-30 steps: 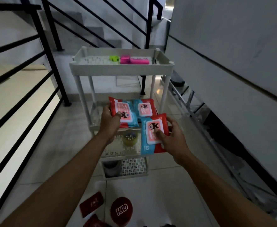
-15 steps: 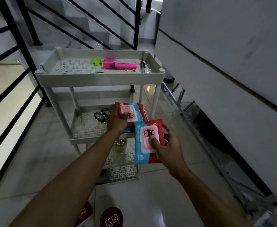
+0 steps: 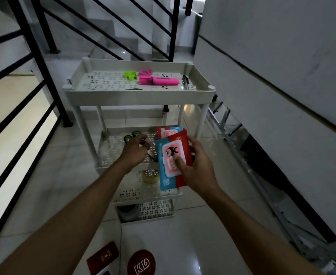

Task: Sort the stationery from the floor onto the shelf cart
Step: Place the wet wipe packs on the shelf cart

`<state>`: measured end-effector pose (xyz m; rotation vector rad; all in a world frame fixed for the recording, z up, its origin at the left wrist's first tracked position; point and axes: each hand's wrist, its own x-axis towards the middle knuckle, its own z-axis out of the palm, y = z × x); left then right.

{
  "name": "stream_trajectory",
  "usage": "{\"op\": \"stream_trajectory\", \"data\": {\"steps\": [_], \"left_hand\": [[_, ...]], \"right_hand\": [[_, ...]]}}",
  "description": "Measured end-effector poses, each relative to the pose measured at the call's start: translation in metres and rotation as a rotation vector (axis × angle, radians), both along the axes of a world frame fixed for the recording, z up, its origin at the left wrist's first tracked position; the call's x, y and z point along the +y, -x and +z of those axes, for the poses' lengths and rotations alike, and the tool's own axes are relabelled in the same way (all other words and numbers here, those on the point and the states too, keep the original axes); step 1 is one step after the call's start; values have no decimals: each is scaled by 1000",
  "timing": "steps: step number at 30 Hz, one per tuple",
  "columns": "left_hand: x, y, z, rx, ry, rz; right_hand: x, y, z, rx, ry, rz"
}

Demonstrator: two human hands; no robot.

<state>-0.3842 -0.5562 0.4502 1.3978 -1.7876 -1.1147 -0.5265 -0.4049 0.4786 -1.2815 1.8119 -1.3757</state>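
Right hand [image 3: 198, 167] gripping a red-and-blue wipes pack [image 3: 172, 159], thumb across its pink lid, held over the right end of the shelf cart [image 3: 139, 95] at second-tier height. Left hand [image 3: 136, 150] empty above that tier, fingers loosely curled, just beside the pack. Second wipes pack [image 3: 168, 132] lying on the tier behind. Pink highlighter [image 3: 159, 80] and green piece [image 3: 130, 75] on top tray. Tape roll [image 3: 150, 176] one tier lower. Red card [image 3: 103, 257] and round red disc [image 3: 141, 262] on the floor.
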Motion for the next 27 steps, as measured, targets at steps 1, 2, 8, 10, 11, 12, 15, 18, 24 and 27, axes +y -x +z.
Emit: {"op": "stream_trajectory", "data": {"steps": [1,2,8,10,11,12,15,18,24,27], "left_hand": [[0,-9,0,-45,47,8],[-1,-18,-1,-74,90,9],[11,-67,-8,-310,445,-106],[16,-76,-10,-389,530,-157],[17,-80,-11,-411,549,-180],[18,-82,-11,-420,558,-193],[20,-86,-11,-405,544,-174],[20,-87,-9,-385,533,-161],[19,-86,-10,-380,513,-161],[19,-85,-11,-372,514,-168]], "right_hand": [[-9,-3,5,32,15,7],[-19,-6,9,70,29,7],[-76,-13,30,486,49,-62],[-86,-6,26,629,20,-52],[-86,-5,23,699,14,-52],[-85,-5,22,819,15,-58],[-81,1,11,965,-160,19],[-80,1,3,1108,-367,54],[-79,-1,-9,1158,-358,175],[-81,-2,-18,1126,-359,181]]}}
